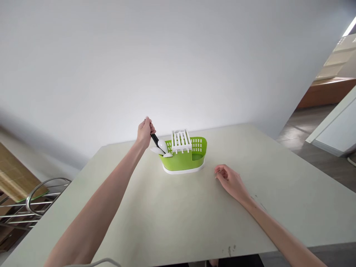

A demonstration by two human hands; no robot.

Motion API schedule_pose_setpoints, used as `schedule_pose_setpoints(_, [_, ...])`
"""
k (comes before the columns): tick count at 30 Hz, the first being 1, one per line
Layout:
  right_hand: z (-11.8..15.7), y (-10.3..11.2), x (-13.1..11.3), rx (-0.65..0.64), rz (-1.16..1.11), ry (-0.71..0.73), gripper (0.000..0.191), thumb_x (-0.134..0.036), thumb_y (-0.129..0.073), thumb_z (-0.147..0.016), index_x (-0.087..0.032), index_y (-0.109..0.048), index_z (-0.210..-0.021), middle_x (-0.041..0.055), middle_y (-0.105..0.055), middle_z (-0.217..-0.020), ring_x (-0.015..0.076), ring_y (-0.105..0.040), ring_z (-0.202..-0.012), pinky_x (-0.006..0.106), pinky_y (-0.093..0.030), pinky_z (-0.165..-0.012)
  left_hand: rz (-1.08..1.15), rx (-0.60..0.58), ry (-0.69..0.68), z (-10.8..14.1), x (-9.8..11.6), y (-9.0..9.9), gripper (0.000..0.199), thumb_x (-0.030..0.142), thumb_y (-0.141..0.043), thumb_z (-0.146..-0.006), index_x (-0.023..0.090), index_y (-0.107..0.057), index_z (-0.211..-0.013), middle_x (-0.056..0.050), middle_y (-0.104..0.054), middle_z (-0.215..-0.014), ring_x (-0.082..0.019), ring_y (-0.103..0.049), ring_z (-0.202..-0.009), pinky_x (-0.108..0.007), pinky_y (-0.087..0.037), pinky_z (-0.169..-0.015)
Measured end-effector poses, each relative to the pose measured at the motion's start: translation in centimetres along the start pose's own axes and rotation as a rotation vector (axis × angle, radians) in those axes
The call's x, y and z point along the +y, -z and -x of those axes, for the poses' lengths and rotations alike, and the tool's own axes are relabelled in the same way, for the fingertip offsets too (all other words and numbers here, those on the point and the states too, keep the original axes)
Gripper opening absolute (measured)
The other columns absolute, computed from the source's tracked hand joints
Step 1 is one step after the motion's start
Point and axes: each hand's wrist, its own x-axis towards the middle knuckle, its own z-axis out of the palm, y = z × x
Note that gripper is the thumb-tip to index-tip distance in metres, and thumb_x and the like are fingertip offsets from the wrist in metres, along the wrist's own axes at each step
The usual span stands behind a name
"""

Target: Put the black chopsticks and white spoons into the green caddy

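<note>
The green basket (180, 161) stands on the table (167, 207), toward its 12 o'clock edge, close to the wall (178, 74). Its base sits in a white tray (183, 171), which perhaps is there to give it a flat foot or to collect water. The white rack (182, 148) lies across the top at the middle, and the basket's walls seem to carry its weight.

At the basket's 9 o'clock end, white spoon heads (162, 145) lean over the rim. Probably they tilt outward because they are too long to lie inside. How many there are, I cannot tell surely.

The left hand (144, 132), at 10 o'clock from the basket, is closed around the black handle (154, 139). It grasps high, away from the crowded heads, I think so that the fingers do not touch them. The lower end of this tool is hidden between them.

The right hand (232, 181) is at 4 o'clock from the basket, near but not touching it. Its fingers are loosely bent and released, with nothing visible in them; it seems simply to rest on the table.
</note>
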Motion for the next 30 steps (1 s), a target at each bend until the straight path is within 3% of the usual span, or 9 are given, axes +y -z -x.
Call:
schedule_pose_setpoints(5, [0.0, 0.1, 0.0, 0.003, 0.001, 0.016, 0.017, -0.032, -0.051, -0.088, -0.026, -0.063, -0.098, 0.0021, -0.074, -0.093, 0.02, -0.07, -0.08, 0.033, -0.052, -0.077, 0.052, 0.068, -0.208, -0.1, 4.0, -0.8, 0.051, 0.029, -0.065, -0.096, 0.023, -0.027, -0.063, 0.01, -0.018, -0.055, -0.005, -0.019, -0.04, -0.022, -0.018, -0.038])
schedule_pose_setpoints(10, [-0.1, 0.0, 0.0, 0.005, 0.006, 0.021, 0.018, -0.032, -0.051, -0.087, -0.025, -0.063, -0.098, 0.0022, -0.074, -0.093, 0.0197, -0.069, -0.079, 0.033, -0.052, -0.077, 0.076, 0.203, -0.402, 1.7, 11.3, -1.7, 0.044, 0.012, -0.058, -0.091, 0.024, -0.024, -0.066, 0.011, -0.015, -0.052, -0.004, -0.014, -0.039, -0.023, -0.013, -0.038])
schedule_pose_setpoints(13, [0.0, 0.1, -0.1, 0.003, 0.009, 0.025, 0.018, -0.033, -0.051, -0.087, -0.025, -0.063, -0.098, 0.0036, -0.074, -0.095, 0.0203, -0.069, -0.079, 0.034, -0.051, -0.077, 0.02, 0.181, -0.557, 3.6, 15.1, -1.5, 0.039, 0.007, -0.045, -0.095, 0.023, -0.026, -0.066, 0.01, -0.011, -0.056, -0.001, -0.014, -0.039, -0.016, -0.012, -0.044])
schedule_pose_setpoints(15, [0.2, 0.1, -0.1, -0.001, 0.014, 0.025, 0.018, -0.033, -0.051, -0.088, -0.025, -0.063, -0.099, 0.004, -0.074, -0.096, 0.0208, -0.069, -0.081, 0.035, -0.051, -0.078, -0.048, 0.142, -0.586, 4.9, 16.2, -0.8, 0.04, 0.007, -0.042, -0.097, 0.024, -0.025, -0.066, 0.009, -0.01, -0.058, 0.001, -0.014, -0.039, -0.014, -0.014, -0.047])
schedule_pose_setpoints(18, [0.2, 0.1, -0.2, -0.006, 0.021, 0.019, 0.018, -0.035, -0.05, -0.09, -0.025, -0.063, -0.099, 0.0039, -0.074, -0.095, 0.0214, -0.069, -0.082, 0.036, -0.051, -0.079, -0.111, 0.076, -0.51, 6.6, 15.1, 0.8, 0.042, 0.009, -0.052, -0.093, 0.024, -0.025, -0.066, 0.01, -0.01, -0.057, 0.0, -0.014, -0.039, -0.015, -0.015, -0.042])
schedule_pose_setpoints(21, [0.2, 0.0, -0.1, -0.003, 0.022, 0.008, 0.018, -0.035, -0.05, -0.089, -0.025, -0.063, -0.098, 0.0037, -0.074, -0.095, 0.0218, -0.07, -0.082, 0.036, -0.051, -0.079, -0.15, 0.029, -0.367, 8.0, 11.6, 3.1, 0.046, 0.015, -0.066, -0.086, 0.024, -0.026, -0.063, 0.011, -0.013, -0.053, -0.002, -0.014, -0.04, -0.019, -0.014, -0.038])
schedule_pose_setpoints(26, [0.1, 0.1, -0.1, -0.001, 0.03, 0.008, 0.018, -0.033, -0.051, -0.088, -0.025, -0.064, -0.099, 0.0032, -0.075, -0.096, 0.0211, -0.07, -0.083, 0.036, -0.051, -0.081, -0.178, 0.024, -0.168, 9.9, 5.9, 7.1, 0.055, 0.025, -0.072, -0.084, 0.023, -0.022, -0.06, 0.01, -0.013, -0.054, -0.004, -0.014, -0.042, -0.023, -0.017, -0.038])
schedule_pose_setpoints(30, [0.2, 0.2, -0.1, 0.0, 0.03, 0.008, 0.018, -0.033, -0.052, -0.088, -0.025, -0.064, -0.099, 0.0034, -0.076, -0.096, 0.0207, -0.07, -0.082, 0.036, -0.051, -0.081, -0.187, 0.041, -0.1, 10.7, 4.5, 9.0, 0.057, 0.028, -0.072, -0.085, 0.023, -0.022, -0.06, 0.009, -0.012, -0.057, -0.006, -0.013, -0.044, -0.026, -0.016, -0.04])
